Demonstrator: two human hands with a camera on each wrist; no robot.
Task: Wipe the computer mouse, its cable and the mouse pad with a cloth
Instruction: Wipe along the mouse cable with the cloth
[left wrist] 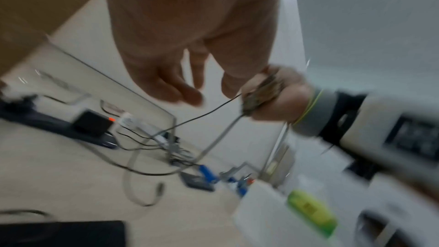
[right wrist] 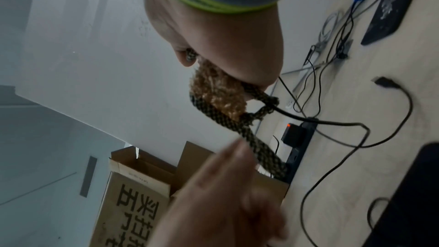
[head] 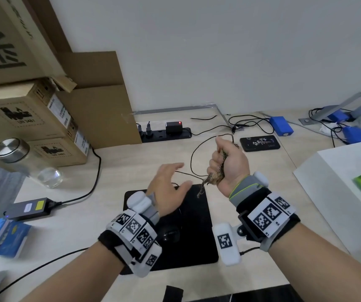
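Note:
My right hand (head: pixel 221 159) is raised above the desk in a fist that grips a brown fuzzy cloth (head: pixel 215 176) with a black-and-yellow patterned edge. The thin black mouse cable (head: pixel 193 152) runs into that fist and loops back down toward the black mouse pad (head: pixel 194 240). My left hand (head: pixel 182 174) hovers open just left of it, fingers straight, holding nothing. The dark mouse (head: pixel 171 234) lies on the pad, partly hidden by my left wrist. The right wrist view shows the cloth (right wrist: pixel 217 91), the cable (right wrist: pixel 332 123) leaving it, and its loose USB plug (right wrist: pixel 386 82).
Cardboard boxes (head: pixel 22 118) stack at the left with a glass jar (head: pixel 25 162) in front. A black power strip (head: pixel 166 134) lies by the wall. A dark phone-like device (head: pixel 259 143), blue packs (head: pixel 281 125) and a white box (head: pixel 349 192) sit to the right.

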